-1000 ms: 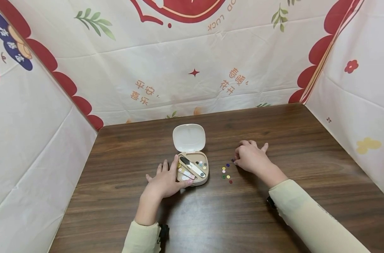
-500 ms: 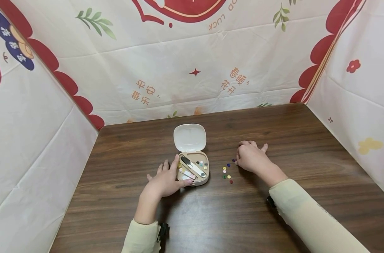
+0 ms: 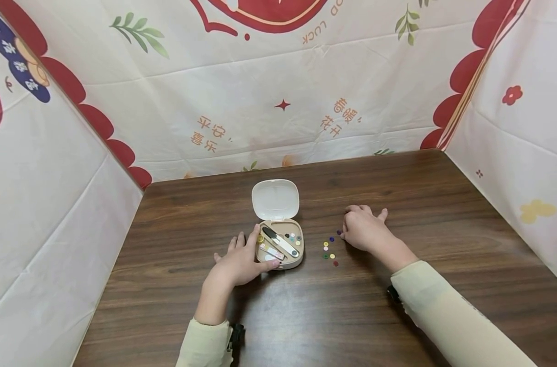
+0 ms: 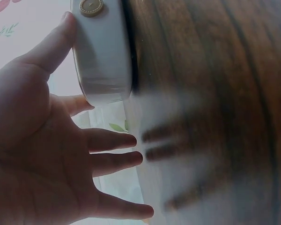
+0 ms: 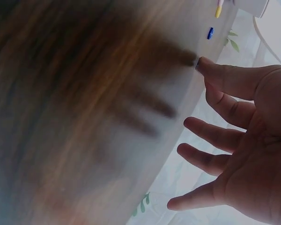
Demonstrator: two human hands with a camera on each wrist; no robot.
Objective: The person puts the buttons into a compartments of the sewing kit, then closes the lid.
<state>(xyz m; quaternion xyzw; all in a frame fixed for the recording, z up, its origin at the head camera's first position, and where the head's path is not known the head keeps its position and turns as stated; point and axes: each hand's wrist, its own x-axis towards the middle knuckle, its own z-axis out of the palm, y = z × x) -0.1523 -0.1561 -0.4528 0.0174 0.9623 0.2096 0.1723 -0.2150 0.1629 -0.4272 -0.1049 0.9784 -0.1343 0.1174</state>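
A small beige sewing box stands with its white lid raised. Inside lie black-and-white thread snips, a yellow ring-shaped piece and several buttons. My left hand holds the box at its left corner between thumb and index finger, the other fingers spread. In the left wrist view the thumb lies along the box front, near a round tan catch. To the right, thumb and index finger of my right hand pinch a dark purple button at the table surface.
Several loose buttons lie on the table between box and right hand, among them a blue button, a green button and a red button. The brown wooden table ends at a white printed cloth behind.
The head view shifts very slightly. Both hands, the box and the buttons stay practically where they were.
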